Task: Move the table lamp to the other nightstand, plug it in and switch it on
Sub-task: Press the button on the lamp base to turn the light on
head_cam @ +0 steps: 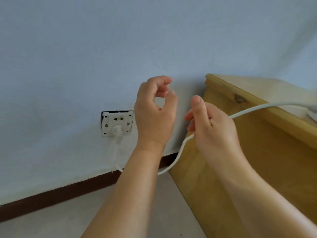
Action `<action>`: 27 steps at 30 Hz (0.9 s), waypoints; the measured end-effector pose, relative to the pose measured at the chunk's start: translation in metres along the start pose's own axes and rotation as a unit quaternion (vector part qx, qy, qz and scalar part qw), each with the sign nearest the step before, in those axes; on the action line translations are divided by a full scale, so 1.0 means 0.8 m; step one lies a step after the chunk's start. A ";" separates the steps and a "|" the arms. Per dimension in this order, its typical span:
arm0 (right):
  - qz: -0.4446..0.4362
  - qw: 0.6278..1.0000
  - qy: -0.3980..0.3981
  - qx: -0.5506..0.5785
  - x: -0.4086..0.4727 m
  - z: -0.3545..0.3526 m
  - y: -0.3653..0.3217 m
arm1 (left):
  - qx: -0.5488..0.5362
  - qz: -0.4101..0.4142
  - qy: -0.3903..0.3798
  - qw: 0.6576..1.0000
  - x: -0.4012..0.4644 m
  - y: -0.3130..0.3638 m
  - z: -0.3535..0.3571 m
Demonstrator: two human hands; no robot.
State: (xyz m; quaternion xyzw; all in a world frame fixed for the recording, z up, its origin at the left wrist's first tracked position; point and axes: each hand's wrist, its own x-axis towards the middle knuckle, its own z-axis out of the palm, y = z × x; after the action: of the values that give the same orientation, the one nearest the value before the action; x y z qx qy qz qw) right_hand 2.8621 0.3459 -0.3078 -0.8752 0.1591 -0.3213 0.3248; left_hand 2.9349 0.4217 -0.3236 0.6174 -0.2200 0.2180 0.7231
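Note:
A white plug (117,131) sits in the lower holes of the white wall socket (109,120), low on the pale wall. Its white cord (178,155) drops to the skirting, passes behind my left forearm and rises to the wooden nightstand (267,152) at the right. My right hand (212,124) is shut on the cord beside the nightstand's corner. From there the cord runs on over the nightstand top to a white lamp base (313,114), cut off by the frame edge. My left hand (155,110) hovers just right of the socket, fingers curled apart, holding nothing.
A dark brown skirting board (68,191) runs along the foot of the wall above a pale floor (51,224). The nightstand stands against the wall, its left side close to my right forearm.

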 end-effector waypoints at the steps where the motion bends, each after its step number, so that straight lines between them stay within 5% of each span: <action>1: -0.002 1.000 0.002 -0.005 0.000 -0.010 -0.005 | -0.002 0.002 -0.015 1.000 0.000 0.007 0.003; 13: -0.034 0.998 0.009 -0.044 0.000 -0.126 -0.049 | -0.045 0.034 -0.123 0.991 -0.018 0.096 0.042; 21: -0.029 0.984 -0.025 -0.174 -0.012 -0.252 -0.034 | -0.055 0.054 -0.211 0.974 -0.048 0.149 0.111; 27: -0.015 0.970 0.006 -0.244 -0.008 -0.337 0.031 | 0.075 0.059 -0.311 0.946 -0.096 0.178 0.170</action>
State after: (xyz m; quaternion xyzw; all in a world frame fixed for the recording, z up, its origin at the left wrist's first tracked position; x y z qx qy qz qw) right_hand 2.6761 0.2050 -0.1699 -0.9284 0.2212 -0.2829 0.0953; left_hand 2.7825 0.3041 -0.2360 0.6928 -0.4530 0.0738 0.5563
